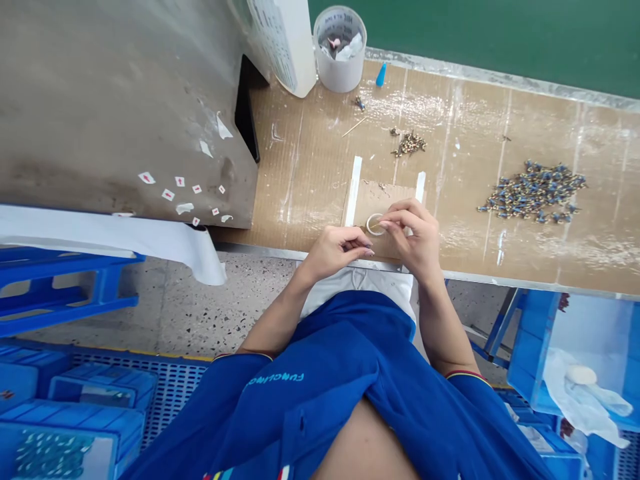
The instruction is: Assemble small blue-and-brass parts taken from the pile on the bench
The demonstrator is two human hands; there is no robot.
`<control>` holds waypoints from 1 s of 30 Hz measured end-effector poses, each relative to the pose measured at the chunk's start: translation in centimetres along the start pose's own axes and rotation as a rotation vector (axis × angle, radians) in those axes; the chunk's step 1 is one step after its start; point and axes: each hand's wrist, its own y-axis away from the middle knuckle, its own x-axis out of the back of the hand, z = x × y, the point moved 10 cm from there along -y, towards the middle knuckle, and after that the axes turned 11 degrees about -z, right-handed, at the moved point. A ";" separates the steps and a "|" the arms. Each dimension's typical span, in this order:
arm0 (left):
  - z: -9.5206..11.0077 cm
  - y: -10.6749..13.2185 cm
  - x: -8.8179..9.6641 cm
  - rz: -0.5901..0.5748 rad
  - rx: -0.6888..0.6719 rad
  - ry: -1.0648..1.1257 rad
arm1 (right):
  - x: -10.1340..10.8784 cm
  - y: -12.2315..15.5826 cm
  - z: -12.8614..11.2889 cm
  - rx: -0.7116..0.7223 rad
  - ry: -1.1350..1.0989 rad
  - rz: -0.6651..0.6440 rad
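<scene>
My right hand (pixel 416 237) pinches a thin wooden toothpick (pixel 375 225), its tip over a small round white-rimmed dish (pixel 369 230). Close by on the left, the fingers of my left hand (pixel 337 250) are drawn together in a pinch; whatever they may hold is too small to make out. Both hands are over a piece of cardboard (pixel 367 193) fixed at its sides with white tape strips (pixel 354 187). A few tiny bits (pixel 383 187) lie on that cardboard. Beyond it sits a small pile of brownish metal pieces (pixel 410 143).
A large heap of small blue-and-gold pieces (pixel 537 192) lies to the right. At the back are a white tub (pixel 340 50), a blue cone-shaped cap (pixel 381 75) and another toothpick (pixel 354 127). A metal box (pixel 150 100) stands left; blue crates (pixel 75 427) are below.
</scene>
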 end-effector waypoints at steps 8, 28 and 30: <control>-0.2 0.0 -0.3 -0.006 0.042 -0.071 | 1.5 2.5 0.5 -0.190 -0.288 0.055; 0.7 0.1 -0.5 0.000 -0.050 -0.183 | -0.4 2.7 -0.3 -0.114 -0.151 -0.055; 0.8 0.1 -0.5 0.004 -0.054 -0.187 | -0.3 2.7 -0.6 -0.090 -0.145 -0.056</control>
